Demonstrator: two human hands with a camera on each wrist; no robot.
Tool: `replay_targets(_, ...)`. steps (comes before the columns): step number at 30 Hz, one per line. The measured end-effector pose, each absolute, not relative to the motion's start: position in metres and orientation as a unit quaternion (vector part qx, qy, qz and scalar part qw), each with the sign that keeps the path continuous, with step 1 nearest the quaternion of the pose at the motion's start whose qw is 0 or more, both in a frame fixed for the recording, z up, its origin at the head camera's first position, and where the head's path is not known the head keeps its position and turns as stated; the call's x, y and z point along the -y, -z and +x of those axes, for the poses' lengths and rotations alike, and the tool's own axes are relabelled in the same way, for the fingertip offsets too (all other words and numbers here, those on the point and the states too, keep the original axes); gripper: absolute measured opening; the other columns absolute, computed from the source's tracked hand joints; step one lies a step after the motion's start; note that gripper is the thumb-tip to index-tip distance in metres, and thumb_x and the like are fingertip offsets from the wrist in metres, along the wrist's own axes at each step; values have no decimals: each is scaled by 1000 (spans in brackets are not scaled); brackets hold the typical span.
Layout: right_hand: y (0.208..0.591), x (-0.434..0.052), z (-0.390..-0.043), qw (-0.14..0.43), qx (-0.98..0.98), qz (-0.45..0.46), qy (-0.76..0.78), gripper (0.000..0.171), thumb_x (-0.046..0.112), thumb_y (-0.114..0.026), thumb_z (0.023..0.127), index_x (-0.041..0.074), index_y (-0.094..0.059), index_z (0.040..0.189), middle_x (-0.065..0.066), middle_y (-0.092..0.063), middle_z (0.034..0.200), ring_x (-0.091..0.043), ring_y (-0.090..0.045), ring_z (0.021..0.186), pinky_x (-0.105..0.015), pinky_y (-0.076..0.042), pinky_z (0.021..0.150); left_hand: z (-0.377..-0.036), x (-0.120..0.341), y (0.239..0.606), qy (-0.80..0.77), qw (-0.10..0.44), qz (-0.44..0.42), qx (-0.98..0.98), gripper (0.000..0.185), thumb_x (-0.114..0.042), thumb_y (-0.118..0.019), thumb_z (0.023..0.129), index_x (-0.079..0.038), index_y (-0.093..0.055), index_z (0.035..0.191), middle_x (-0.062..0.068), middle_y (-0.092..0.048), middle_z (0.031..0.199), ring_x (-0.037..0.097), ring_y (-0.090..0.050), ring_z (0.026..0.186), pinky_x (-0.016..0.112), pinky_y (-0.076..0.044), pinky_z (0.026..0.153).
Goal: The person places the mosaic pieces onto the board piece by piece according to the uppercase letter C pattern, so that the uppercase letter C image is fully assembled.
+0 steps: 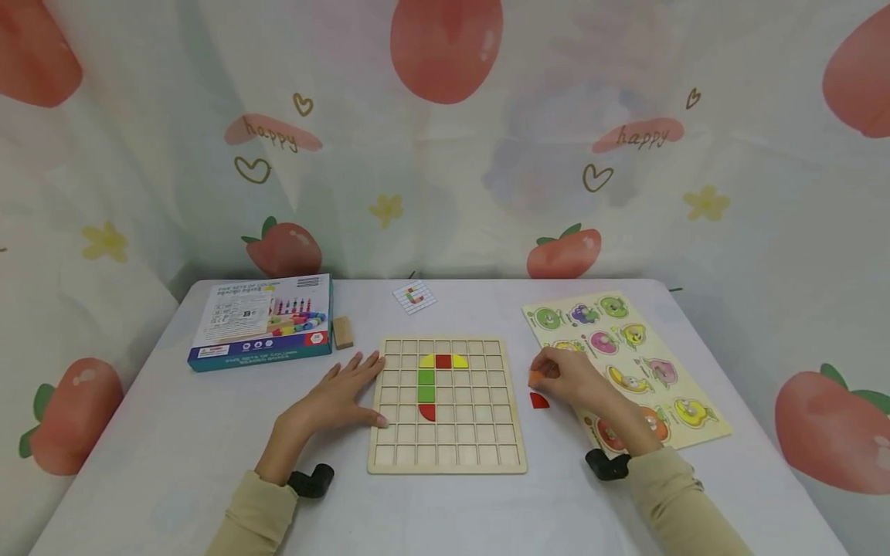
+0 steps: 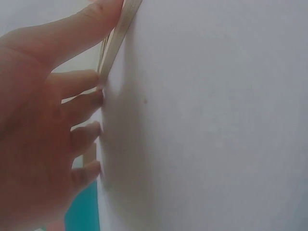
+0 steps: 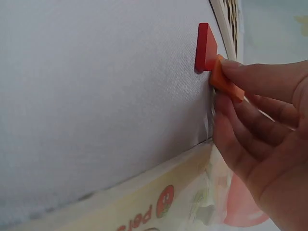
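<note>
A wooden grid board (image 1: 480,457) lies on the table, holding a hook-shaped row of yellow, red and green pieces in its cells. My left hand (image 1: 341,398) rests at the board's left edge with fingers spread, thumb and fingertips touching the rim. To the right of the board, my right hand (image 1: 573,378) pinches an orange block (image 3: 225,82) between thumb and fingers. Just beside it on the table is a red quarter-round block (image 1: 538,401), which stands near the orange one in the right wrist view. A small pattern card (image 1: 415,296) lies behind the board.
A fruit puzzle board (image 1: 636,359) lies under and beyond my right forearm. At the back left is a flat toy box (image 1: 260,324), with a small wooden block (image 1: 343,333) against its right side. A patterned cloth (image 1: 445,193) hangs behind the table.
</note>
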State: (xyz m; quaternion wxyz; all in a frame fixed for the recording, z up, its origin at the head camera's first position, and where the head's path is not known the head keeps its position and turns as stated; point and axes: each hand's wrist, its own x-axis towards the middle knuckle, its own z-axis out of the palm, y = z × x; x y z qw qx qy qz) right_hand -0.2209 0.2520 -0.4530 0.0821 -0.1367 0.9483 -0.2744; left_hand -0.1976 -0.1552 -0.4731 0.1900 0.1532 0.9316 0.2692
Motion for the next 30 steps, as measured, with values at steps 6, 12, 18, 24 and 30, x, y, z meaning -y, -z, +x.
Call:
replay_targets(6, 453, -252, -217, 89, -937, -150, 303, 14, 7, -73, 94, 7, -74, 108, -1, -73, 91, -15, -62, 81, -23, -55, 70, -197, 155, 472, -268, 191, 153, -932, 105, -45, -84, 82, -13, -27, 164, 8, -19, 172, 36, -5, 161, 61, -1, 128)
replay_targets(12, 455, -252, -213, 92, -929, -153, 323, 15, 9, -71, 97, 9, -74, 111, -3, -75, 103, -16, -67, 91, -25, -57, 78, -199, 155, 473, -270, 188, 154, -932, 105, -45, -84, 81, -14, -27, 164, 7, -18, 172, 36, -4, 161, 61, -1, 128)
replay_targets(18, 454, -247, -208, 117, -897, -165, 393, 20, 7, -70, 96, 3, -72, 115, -8, -76, 102, -18, -73, 87, -24, -60, 74, -198, 155, 473, -272, 187, 153, -931, 105, -44, -85, 81, -13, -28, 164, 8, -19, 172, 37, -4, 161, 61, -1, 128)
replay_targets(24, 455, -234, -203, 149, -877, -151, 432, 24, 4, -71, 94, 1, -70, 118, -10, -74, 99, -19, -71, 80, -26, -60, 68, -197, 154, 471, -272, 188, 151, -932, 105, -43, -85, 81, -12, -28, 163, 8, -20, 172, 37, -4, 161, 61, -1, 128)
replay_targets(30, 456, -218, -199, 140, -889, -147, 411, 26, 1, -73, 91, 4, -73, 117, -9, -74, 108, -15, -68, 87, -22, -56, 72, -197, 154, 471, -268, 191, 151, -932, 105, -44, -85, 81, -14, -27, 164, 7, -19, 172, 36, -4, 161, 60, -1, 128)
